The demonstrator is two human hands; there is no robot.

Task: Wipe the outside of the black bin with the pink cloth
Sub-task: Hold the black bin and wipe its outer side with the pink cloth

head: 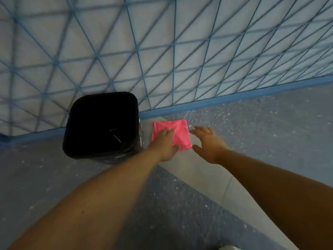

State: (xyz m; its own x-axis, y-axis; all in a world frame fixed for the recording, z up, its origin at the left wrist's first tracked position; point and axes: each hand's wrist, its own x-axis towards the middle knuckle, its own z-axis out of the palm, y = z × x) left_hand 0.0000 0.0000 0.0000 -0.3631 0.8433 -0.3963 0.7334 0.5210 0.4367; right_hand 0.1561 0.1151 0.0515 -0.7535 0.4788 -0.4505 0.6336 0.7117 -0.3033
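We've got a glossy black plastic bin point(100, 123), a smooth matt pink cloth point(177, 131), a speckled grey floor point(252, 127) that looks stone-ish, and tiled wall point(162, 42) behind.

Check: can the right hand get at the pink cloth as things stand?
Probably yes. The right hand is open, beside the right edge of the pink cloth on the floor, with nothing between them. The left hand already lies on the cloth's left part; the right part is bare.

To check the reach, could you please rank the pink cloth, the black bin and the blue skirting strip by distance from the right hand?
1. Folded pink cloth, just left of the right hand.
2. Black plastic bin, farther left.
3. Blue skirting strip, ahead along the wall.
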